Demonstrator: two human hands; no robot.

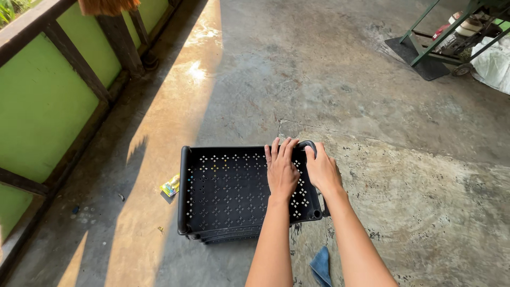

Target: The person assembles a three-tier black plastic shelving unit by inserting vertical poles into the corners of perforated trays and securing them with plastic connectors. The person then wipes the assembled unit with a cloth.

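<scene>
Concrete floor (329,79), one black perforated crate (223,191) upside down; left hand (281,170) flat and released on it, right hand (321,169) grasping its far corner; one small wrapper (170,186) nearby

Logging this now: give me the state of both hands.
Left hand: open, flat on the black perforated crate.
Right hand: gripping the crate's far right corner.

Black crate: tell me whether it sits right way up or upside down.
Upside down: the black crate shows its perforated base upward, with the left hand flat on it.
</scene>
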